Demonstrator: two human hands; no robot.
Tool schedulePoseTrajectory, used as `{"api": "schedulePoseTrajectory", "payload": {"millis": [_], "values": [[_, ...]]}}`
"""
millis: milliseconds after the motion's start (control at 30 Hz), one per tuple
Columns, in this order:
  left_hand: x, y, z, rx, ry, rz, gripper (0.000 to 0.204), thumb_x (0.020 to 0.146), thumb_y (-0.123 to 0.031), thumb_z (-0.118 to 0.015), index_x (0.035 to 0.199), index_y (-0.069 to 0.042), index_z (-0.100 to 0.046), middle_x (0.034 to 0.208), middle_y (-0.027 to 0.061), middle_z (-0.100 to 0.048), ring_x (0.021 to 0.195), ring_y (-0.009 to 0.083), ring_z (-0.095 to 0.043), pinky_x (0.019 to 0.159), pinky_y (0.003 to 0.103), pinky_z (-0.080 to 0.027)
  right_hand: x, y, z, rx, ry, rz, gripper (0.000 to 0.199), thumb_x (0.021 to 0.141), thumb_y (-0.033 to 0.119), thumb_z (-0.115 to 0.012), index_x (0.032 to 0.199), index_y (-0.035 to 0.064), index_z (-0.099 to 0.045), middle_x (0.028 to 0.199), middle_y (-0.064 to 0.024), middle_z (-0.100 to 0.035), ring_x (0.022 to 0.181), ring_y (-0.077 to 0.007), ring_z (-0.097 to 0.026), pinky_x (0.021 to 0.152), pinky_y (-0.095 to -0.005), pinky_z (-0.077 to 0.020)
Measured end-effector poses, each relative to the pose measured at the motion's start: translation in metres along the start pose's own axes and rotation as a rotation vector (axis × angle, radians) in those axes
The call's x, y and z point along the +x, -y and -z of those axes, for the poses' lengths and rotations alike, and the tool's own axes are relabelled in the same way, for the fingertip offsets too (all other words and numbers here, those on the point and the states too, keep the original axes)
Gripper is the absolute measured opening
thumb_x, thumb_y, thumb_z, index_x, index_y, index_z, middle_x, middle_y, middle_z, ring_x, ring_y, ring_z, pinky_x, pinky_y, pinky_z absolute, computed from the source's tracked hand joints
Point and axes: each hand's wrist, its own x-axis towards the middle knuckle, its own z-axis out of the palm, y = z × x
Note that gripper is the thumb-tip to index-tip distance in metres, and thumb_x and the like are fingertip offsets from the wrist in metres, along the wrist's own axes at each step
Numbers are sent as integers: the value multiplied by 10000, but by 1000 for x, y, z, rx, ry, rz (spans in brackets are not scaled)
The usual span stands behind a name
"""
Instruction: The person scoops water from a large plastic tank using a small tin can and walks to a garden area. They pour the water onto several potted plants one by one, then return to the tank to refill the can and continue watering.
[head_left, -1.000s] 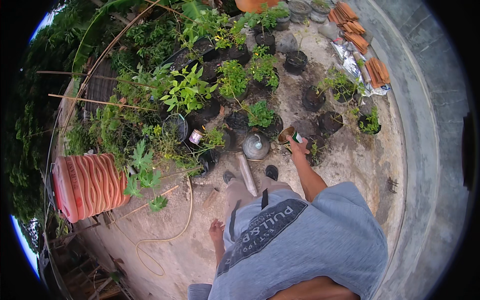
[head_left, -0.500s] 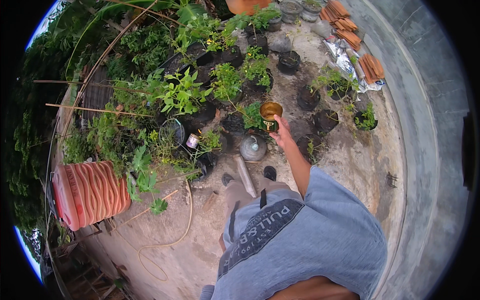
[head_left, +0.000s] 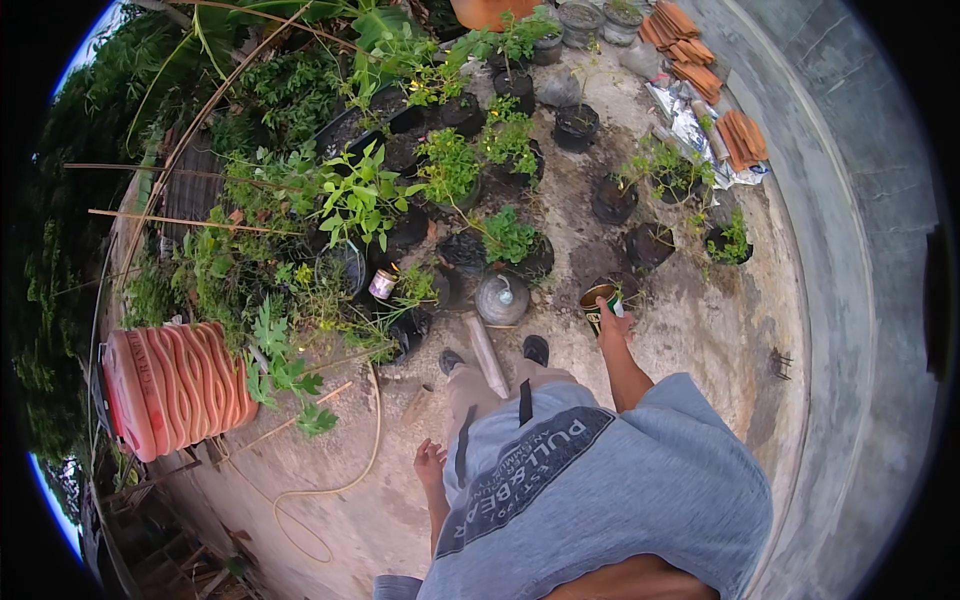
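My right hand (head_left: pixel 616 325) grips a dark green and gold tin can (head_left: pixel 591 317), its open gold-coloured mouth showing. The can is held beside the dark potted plants on my right, and it partly covers one of them. My left hand (head_left: pixel 430 460) hangs low by my left hip, its fingers loosely apart with nothing in them. Between the can and my feet stands a round grey jug (head_left: pixel 502 299) with a pale top. A pale length of pipe or wood (head_left: pixel 485 355) lies on the ground between my shoes.
Several black pots with leafy plants (head_left: pixel 450 170) fill the ground ahead. A small printed tin (head_left: pixel 382 284) sits among the plants. A hose (head_left: pixel 372 450) curls on the concrete at left, near a wavy pink-red container (head_left: pixel 180 385). Orange roof tiles (head_left: pixel 742 140) are stacked at far right.
My right hand has carried the can rightward and nearer to me, away from the middle plants, and the can has tilted. My left hand has come out from beside my body into view.
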Motion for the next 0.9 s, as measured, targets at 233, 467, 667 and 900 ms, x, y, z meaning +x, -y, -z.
{"api": "schedulePoseTrajectory", "payload": {"millis": [233, 467, 667, 900], "values": [[5, 59, 21, 93, -4, -160, 245, 971, -128, -661, 1187, -16, -686, 960, 63, -720, 834, 96, -646, 737, 254, -531, -30, 141, -79, 245, 320, 121, 1107, 717, 442, -880, 1532, 98, -215, 1484, -217, -334, 1292, -369, -452, 1020, -540, -452], [5, 86, 40, 213, -65, -240, 311, 933, -171, -665, 1184, 12, -680, 863, 110, -727, 744, 133, -647, 679, 271, -516, -38, 171, -96, 567, 726, 126, 783, 836, 410, -800, 1434, 138, -373, 1402, -130, -473, 1218, -286, -538, 1018, -485, -446], [34, 108, 40, 53, -34, -169, 307, 937, -208, -662, 1182, -26, -697, 859, 109, -739, 774, 155, -676, 709, 297, -536, -19, 91, -41, 457, 691, 58, 624, 872, 486, -737, 1357, 195, -472, 1376, -89, -505, 1251, -276, -500, 1065, -528, -360], [47, 73, 27, 460, -32, -312, 332, 919, -218, -633, 1183, -25, -694, 899, 152, -748, 817, 205, -714, 755, 330, -557, 14, -59, 66, 236, 421, -100, 947, 742, 521, -823, 1455, 183, -300, 1380, -165, -470, 1171, -368, -534, 908, -559, -453]]}}
